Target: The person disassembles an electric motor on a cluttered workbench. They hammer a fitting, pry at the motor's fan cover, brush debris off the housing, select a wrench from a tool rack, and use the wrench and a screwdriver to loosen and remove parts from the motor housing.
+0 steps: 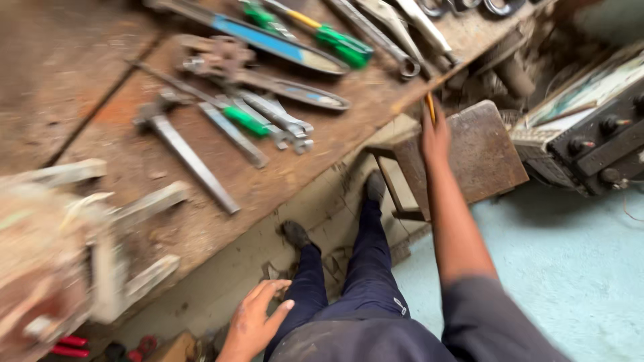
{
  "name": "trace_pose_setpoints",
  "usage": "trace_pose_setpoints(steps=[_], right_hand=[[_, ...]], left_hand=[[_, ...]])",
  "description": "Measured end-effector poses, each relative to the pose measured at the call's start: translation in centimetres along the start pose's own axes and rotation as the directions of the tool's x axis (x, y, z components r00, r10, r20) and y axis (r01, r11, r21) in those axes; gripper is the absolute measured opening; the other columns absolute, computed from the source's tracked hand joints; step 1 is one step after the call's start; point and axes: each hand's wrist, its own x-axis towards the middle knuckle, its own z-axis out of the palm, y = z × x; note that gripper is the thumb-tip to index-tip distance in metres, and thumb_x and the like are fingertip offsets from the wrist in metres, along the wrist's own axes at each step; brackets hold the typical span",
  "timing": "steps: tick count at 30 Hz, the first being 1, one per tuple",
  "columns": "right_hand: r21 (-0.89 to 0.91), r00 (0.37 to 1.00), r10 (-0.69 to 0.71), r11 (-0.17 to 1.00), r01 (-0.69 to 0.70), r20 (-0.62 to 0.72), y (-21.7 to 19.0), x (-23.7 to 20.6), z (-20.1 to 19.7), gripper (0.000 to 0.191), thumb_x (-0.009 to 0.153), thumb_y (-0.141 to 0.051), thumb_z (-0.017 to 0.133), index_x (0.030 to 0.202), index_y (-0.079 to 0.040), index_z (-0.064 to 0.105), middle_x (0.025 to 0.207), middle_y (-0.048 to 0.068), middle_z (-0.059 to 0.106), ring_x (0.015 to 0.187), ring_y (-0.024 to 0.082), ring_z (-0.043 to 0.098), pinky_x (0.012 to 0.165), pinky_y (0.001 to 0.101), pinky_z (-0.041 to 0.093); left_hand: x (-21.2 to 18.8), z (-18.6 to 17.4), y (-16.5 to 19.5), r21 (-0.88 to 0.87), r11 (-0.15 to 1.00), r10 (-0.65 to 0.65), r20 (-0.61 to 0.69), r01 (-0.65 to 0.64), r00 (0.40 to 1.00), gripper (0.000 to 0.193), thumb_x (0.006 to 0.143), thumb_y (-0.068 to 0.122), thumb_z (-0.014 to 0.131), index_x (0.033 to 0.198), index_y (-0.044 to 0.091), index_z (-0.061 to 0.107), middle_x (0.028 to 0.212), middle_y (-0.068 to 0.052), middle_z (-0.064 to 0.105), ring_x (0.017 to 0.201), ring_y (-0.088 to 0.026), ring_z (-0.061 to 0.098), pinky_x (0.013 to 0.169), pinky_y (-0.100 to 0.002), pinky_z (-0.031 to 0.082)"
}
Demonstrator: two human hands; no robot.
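My right hand (435, 136) reaches out over a rusty metal stool (486, 151) beside the workbench and holds a thin yellow-orange tool (430, 107), a pencil or small screwdriver; I cannot tell which. My left hand (258, 320) hangs low by my left thigh, fingers apart, holding nothing. My legs in dark blue trousers (365, 268) stretch toward the bench, dark shoes on the floor.
A worn wooden workbench (322, 154) carries several tools: a hammer (184, 151), green-handled screwdrivers (339, 41), wrenches (376, 30), pliers and a blue-handled tool (268, 41). A blurred metal vise (60, 248) stands at the left. A black machine with knobs (597, 137) sits at the right.
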Motion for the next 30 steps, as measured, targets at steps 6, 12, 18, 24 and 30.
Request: trace_pose_setpoints(steps=[6, 12, 18, 24, 30], right_hand=[[0.059, 0.995, -0.058, 0.997, 0.053, 0.084, -8.4, -29.4, -2.4, 0.035, 0.107, -0.015, 0.058, 0.135, 0.004, 0.064, 0.119, 0.016, 0.072, 0.109, 0.019, 0.068, 0.098, 0.0316, 0.051], [0.425, 0.883, -0.099, 0.897, -0.12, 0.458, -18.4, -43.0, 3.1, 0.034, 0.094, -0.005, 0.064, 0.127, 0.004, 0.066, 0.109, 0.018, 0.073, 0.093, 0.022, 0.071, 0.085, 0.0335, 0.056], [0.447, 0.712, -0.515, 0.84, 0.308, 0.477, -26.5, -44.7, 8.7, 0.029, 0.094, -0.002, 0.069, 0.122, 0.006, 0.065, 0.111, 0.019, 0.07, 0.1, 0.027, 0.069, 0.092, 0.0345, 0.055], [0.814, 0.755, -0.654, 0.468, 0.345, 0.056, -33.4, -40.1, 8.6, 0.03, 0.1, -0.012, 0.065, 0.126, 0.003, 0.065, 0.112, 0.014, 0.068, 0.088, 0.023, 0.071, 0.077, 0.0381, 0.064], [0.631, 0.634, -0.721, 0.636, 0.444, 0.28, -33.8, -38.8, 9.6, 0.032, 0.097, -0.012, 0.063, 0.121, 0.009, 0.064, 0.107, 0.019, 0.07, 0.087, 0.027, 0.073, 0.081, 0.0374, 0.062]], left_hand=[[-2.1, -1.6, -7.6, -0.367, 0.913, 0.18, -0.035, -0.18, 0.983, 0.068, 0.092, 0.022, 0.074, 0.153, 0.015, 0.044, 0.146, -0.011, 0.059, 0.114, -0.022, 0.069, 0.095, -0.036, 0.057], [-4.9, -3.0, -13.0, -0.854, 0.516, 0.35, 0.137, -0.069, 0.927, 0.044, 0.108, 0.04, 0.051, 0.137, 0.007, 0.048, 0.128, -0.007, 0.067, 0.092, -0.014, 0.07, 0.071, -0.027, 0.053], [-10.3, -7.9, -14.5, -0.912, 0.32, 0.466, -0.083, -0.255, 0.881, 0.037, 0.116, 0.036, 0.052, 0.122, 0.003, 0.069, 0.107, -0.008, 0.073, 0.085, -0.013, 0.064, 0.074, -0.027, 0.05], [-15.1, -10.5, -17.2, -0.831, 0.391, 0.486, -0.179, -0.396, 0.855, 0.036, 0.109, 0.034, 0.055, 0.134, 0.009, 0.058, 0.115, -0.004, 0.07, 0.098, -0.011, 0.064, 0.085, -0.028, 0.052], [-15.3, -8.0, -24.6, -0.714, 0.68, 0.088, -0.144, -0.165, 0.986, 0.034, 0.103, 0.037, 0.056, 0.126, 0.014, 0.063, 0.108, -0.002, 0.074, 0.087, -0.011, 0.065, 0.074, -0.027, 0.05]])
